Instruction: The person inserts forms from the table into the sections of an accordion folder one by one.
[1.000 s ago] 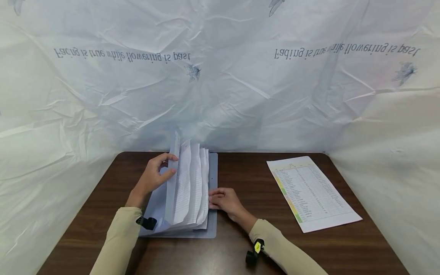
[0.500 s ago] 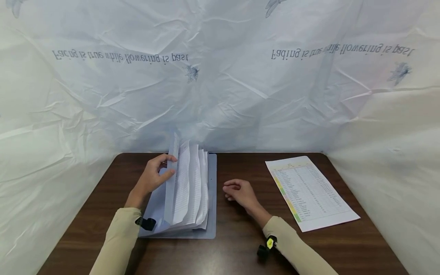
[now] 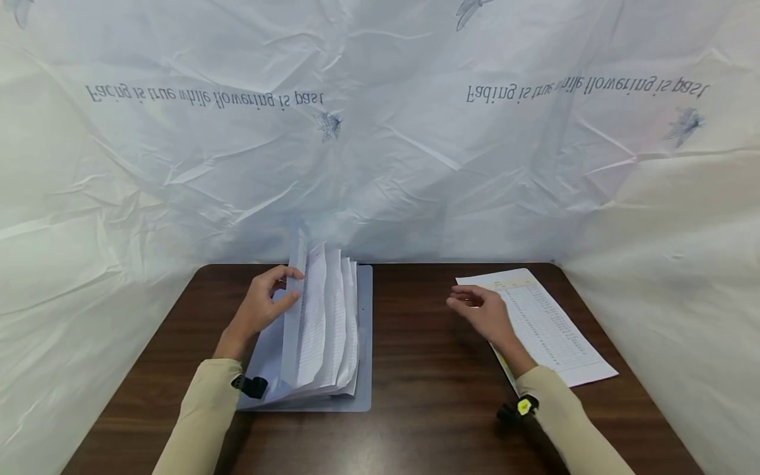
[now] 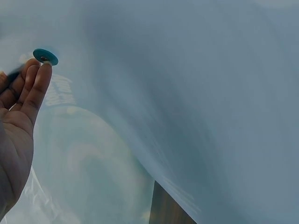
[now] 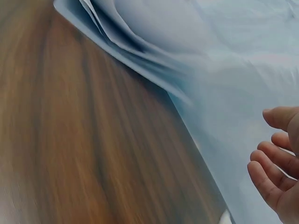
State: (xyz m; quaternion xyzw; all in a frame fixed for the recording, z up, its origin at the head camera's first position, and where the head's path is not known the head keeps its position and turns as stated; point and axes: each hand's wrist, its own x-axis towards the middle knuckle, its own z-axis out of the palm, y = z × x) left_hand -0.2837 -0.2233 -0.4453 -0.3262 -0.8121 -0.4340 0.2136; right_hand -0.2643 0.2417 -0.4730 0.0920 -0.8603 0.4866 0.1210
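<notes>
A grey-blue translucent file folder (image 3: 365, 336) lies at the left of the table, its upper cover raised and several printed sheets (image 3: 323, 323) fanned inside. My left hand (image 3: 255, 307) holds the edge of that cover between thumb and fingers. In the left wrist view, the fingertips of the left hand (image 4: 23, 102) meet the cover beside a round teal button (image 4: 45, 57). Over the left edge of a loose printed sheet (image 3: 555, 330) hovers my right hand (image 3: 489, 320), fingers loosely bent and holding nothing. The right wrist view shows the right hand (image 5: 278, 163) with thumb and fingers apart.
A dark brown wooden table (image 3: 415, 422) carries everything. White plastic sheeting (image 3: 392, 165) with printed lettering hangs behind the table and at both sides. Bare wood separates the folder from the loose sheet.
My right hand has left the folder's right edge and moved right and slightly farther away, to the loose sheet. The left hand keeps the cover raised, almost still.
</notes>
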